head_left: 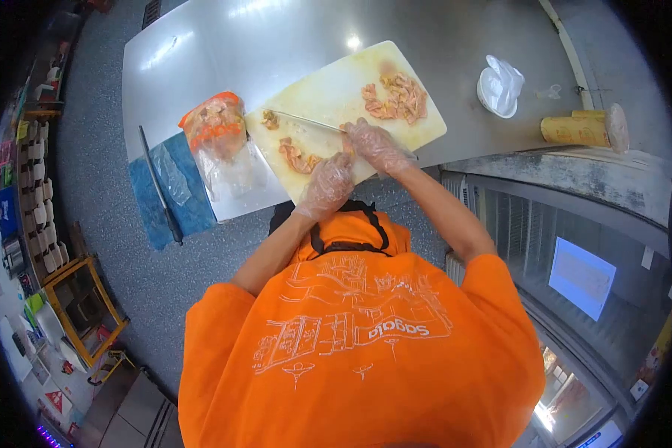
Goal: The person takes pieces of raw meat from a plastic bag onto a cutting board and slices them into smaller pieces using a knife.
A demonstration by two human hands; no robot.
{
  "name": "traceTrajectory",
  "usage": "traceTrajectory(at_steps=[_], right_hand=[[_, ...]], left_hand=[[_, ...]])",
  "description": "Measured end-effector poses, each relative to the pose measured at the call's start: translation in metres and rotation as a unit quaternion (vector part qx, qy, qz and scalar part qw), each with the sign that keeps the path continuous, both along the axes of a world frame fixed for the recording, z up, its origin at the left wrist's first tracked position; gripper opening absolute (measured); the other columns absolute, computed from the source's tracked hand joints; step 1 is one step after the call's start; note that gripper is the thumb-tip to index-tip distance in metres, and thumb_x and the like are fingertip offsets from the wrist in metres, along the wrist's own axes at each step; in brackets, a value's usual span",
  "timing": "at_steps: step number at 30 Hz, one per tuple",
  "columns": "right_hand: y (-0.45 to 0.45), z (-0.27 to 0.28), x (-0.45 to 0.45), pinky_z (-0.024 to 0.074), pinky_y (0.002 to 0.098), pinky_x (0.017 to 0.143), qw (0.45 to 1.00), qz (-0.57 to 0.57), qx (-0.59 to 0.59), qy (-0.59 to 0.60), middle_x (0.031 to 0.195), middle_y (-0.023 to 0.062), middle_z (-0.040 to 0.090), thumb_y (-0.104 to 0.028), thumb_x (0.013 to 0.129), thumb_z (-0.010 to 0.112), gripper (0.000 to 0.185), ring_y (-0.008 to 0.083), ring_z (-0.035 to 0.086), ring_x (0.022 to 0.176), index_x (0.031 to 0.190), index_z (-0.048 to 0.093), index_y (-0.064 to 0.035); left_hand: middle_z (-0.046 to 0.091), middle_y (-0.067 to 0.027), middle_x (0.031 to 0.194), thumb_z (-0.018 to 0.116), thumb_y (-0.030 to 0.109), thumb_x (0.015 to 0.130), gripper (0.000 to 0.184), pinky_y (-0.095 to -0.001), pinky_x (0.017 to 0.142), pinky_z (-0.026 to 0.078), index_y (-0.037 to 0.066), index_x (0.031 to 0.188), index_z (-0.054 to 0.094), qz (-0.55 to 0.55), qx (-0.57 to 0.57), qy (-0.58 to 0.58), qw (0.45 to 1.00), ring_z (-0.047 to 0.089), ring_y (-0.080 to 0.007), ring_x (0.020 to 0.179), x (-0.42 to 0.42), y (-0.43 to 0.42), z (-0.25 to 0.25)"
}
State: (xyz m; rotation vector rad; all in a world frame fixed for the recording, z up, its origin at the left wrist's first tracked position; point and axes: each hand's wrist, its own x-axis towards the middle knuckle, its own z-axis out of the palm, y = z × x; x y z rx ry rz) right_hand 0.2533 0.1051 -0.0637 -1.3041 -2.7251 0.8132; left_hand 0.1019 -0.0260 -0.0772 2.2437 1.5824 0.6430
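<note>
My right hand (381,144), in a clear plastic glove, is closed around a knife's hidden handle. The thin knife blade (306,120) points left across a pale cutting board (328,86). Just below, my gloved left hand (328,183) has its fingers curled together near the knife's handle end. A small pinkish bit shows between the two hands, but what the left fingers grip is hidden. Beside that hand lie strips of raw meat (297,155). A small scrap (269,119) sits by the blade tip, and a larger heap of cut raw meat (399,98) is at the right.
Left of the board is a plastic bag of raw meat (215,131). A sharpening steel (159,183) lies on a blue cloth (145,201). On the metal table (276,45), a white bowl with plastic in it (498,88) and a film roll (579,131) are to the right.
</note>
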Motion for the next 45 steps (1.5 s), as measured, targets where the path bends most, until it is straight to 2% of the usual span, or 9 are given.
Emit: traceTrajectory(at_steps=[3, 6, 9, 18, 21, 24, 30, 36, 45], right_hand=[[0.001, -0.006, 0.005, 0.0564, 0.0528, 0.08, 1.0, -0.012, 0.01, 0.015, 0.105, 0.0262, 0.063, -0.023, 0.103, 0.053, 0.022, 0.0454, 0.069, 0.093, 0.117, 0.059, -0.0074], [-0.002, 0.001, 0.008, 0.0536, 0.054, 0.083, 0.997, -0.062, -0.019, 0.047, 0.102, 0.0274, 0.063, -0.027, 0.105, 0.052, 0.026, 0.0469, 0.066, 0.096, 0.115, 0.059, -0.0046], [-0.026, 0.025, 0.026, 0.0502, 0.0543, 0.086, 0.987, -0.145, -0.036, 0.061, 0.103, 0.0287, 0.063, -0.029, 0.107, 0.051, 0.03, 0.0479, 0.063, 0.1, 0.113, 0.059, -0.0012], [-0.074, 0.019, 0.061, 0.0483, 0.0559, 0.088, 0.981, -0.172, -0.038, 0.077, 0.103, 0.0293, 0.062, -0.026, 0.106, 0.051, 0.029, 0.0496, 0.061, 0.102, 0.112, 0.059, 0.0012], [-0.075, 0.019, 0.061, 0.0484, 0.0555, 0.088, 0.978, -0.183, -0.04, 0.088, 0.103, 0.0287, 0.063, -0.025, 0.106, 0.053, 0.027, 0.0491, 0.061, 0.101, 0.11, 0.059, 0.0009], [-0.081, 0.029, 0.055, 0.0485, 0.0551, 0.087, 0.976, -0.188, -0.045, 0.104, 0.103, 0.0282, 0.063, -0.025, 0.106, 0.053, 0.027, 0.0486, 0.062, 0.101, 0.11, 0.059, 0.0008], [-0.085, 0.024, 0.044, 0.0503, 0.0558, 0.085, 0.984, -0.141, -0.069, 0.084, 0.101, 0.0277, 0.061, -0.026, 0.107, 0.051, 0.027, 0.0477, 0.064, 0.097, 0.109, 0.058, 0.0002], [-0.087, 0.019, 0.035, 0.054, 0.0565, 0.077, 0.995, -0.091, -0.039, 0.014, 0.1, 0.0274, 0.059, -0.027, 0.109, 0.047, 0.026, 0.0483, 0.067, 0.087, 0.111, 0.056, -0.0023], [-0.079, 0.021, 0.024, 0.0538, 0.0561, 0.081, 0.996, -0.069, -0.061, -0.009, 0.105, 0.0281, 0.058, -0.021, 0.107, 0.046, 0.022, 0.0484, 0.066, 0.093, 0.114, 0.054, -0.0015]], left_hand=[[0.064, -0.0185, 0.113, 0.06, 0.016, 0.091, 0.029, -0.0442, 0.096, 0.05, 0.0, 0.115, 0.066, 0.011, 0.02, -0.031, 0.999, 0.063, -0.0337, 0.11, 0.001, 0.0, 0.0], [0.065, -0.0225, 0.108, 0.06, 0.019, 0.095, 0.027, -0.0456, 0.09, 0.053, -0.001, 0.113, 0.066, 0.018, -0.155, 0.069, 0.985, 0.065, -0.0362, 0.103, 0.001, 0.016, 0.02], [0.065, -0.0228, 0.103, 0.061, 0.024, 0.096, 0.029, -0.0483, 0.086, 0.055, 0.001, 0.11, 0.069, 0.216, -0.092, -0.113, 0.966, 0.067, -0.039, 0.096, 0.004, 0.035, 0.002], [0.074, -0.0199, 0.09, 0.066, 0.037, 0.095, 0.036, -0.0457, 0.079, 0.057, 0.002, 0.094, 0.074, 0.28, -0.198, -0.157, 0.926, 0.072, -0.0367, 0.085, 0.027, 0.056, -0.006], [0.074, -0.0071, 0.083, 0.073, 0.026, 0.094, 0.023, -0.0348, 0.072, 0.058, 0.004, 0.098, 0.074, 0.282, -0.201, -0.266, 0.9, 0.072, -0.0177, 0.077, 0.004, 0.052, -0.016], [0.074, -0.0023, 0.08, 0.08, 0.021, 0.089, 0.021, -0.0305, 0.071, 0.057, 0.003, 0.094, 0.071, 0.278, -0.297, -0.497, 0.766, 0.068, -0.0095, 0.077, -0.01, 0.05, -0.042], [0.075, -0.0151, 0.084, 0.075, 0.023, 0.087, 0.02, -0.0425, 0.073, 0.058, 0.005, 0.091, 0.069, 0.317, -0.188, -0.173, 0.913, 0.074, -0.0333, 0.081, -0.014, 0.033, -0.006], [0.074, -0.0161, 0.084, 0.081, 0.032, 0.088, 0.03, -0.0412, 0.072, 0.056, 0.005, 0.094, 0.07, 0.341, -0.185, -0.194, 0.901, 0.072, -0.0325, 0.079, -0.02, 0.025, -0.012], [0.065, -0.0216, 0.112, 0.061, 0.003, 0.088, 0.032, -0.0475, 0.088, 0.054, -0.001, 0.12, 0.067, 0.116, -0.038, -0.001, 0.992, 0.066, -0.0368, 0.104, -0.011, 0.013, 0.009]])
